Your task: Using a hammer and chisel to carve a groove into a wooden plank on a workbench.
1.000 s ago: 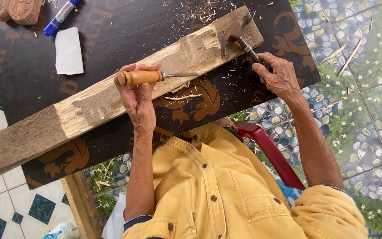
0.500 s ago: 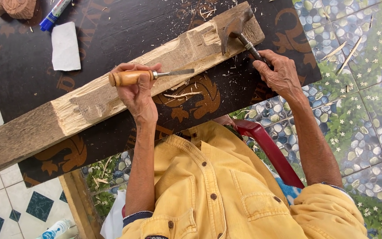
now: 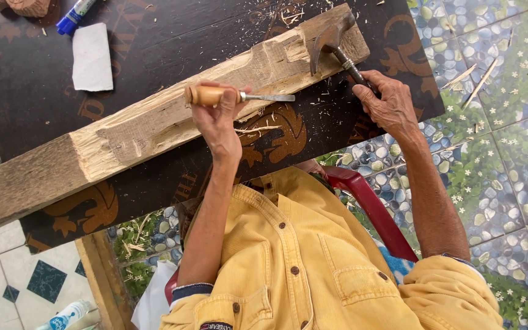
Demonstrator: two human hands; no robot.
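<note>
**Carving a wooden beam, with the shaping partly done**

Looking down from your head, you are sitting at a dark desk (image 3: 154, 36) with a long, weathered wooden beam (image 3: 154, 125) lying slantwise across it, its far end toward the upper right and its near end running off the left edge of the view.

Your left hand (image 3: 218, 119) is wrapping its fingers tightly around the pale wooden handle of a chisel (image 3: 239, 96), holding it level just above the beam, with the metal blade pointing right. Your right hand (image 3: 389, 101) is closing around the handle of a claw hammer (image 3: 334, 43), whose head is resting on the beam near its far end.

The beam seems to be well into rough shaping but not finished. A long middle stretch is showing fresh, pale wood where the grey surface is cut away, and a notch is standing out near the hammer head. The left stretch is still grey and looks untouched. The cut faces are looking coarse and splintery, so smoothing appears to be still ahead.

Wood chips (image 3: 288, 15) are lying scattered over the desk, and a few slivers are lying on the patterned floor (image 3: 496, 122) to your right. A white folded cloth (image 3: 91, 56) and a blue marker (image 3: 74, 15) are lying at the far left of the desk, well apart from the work.
</note>
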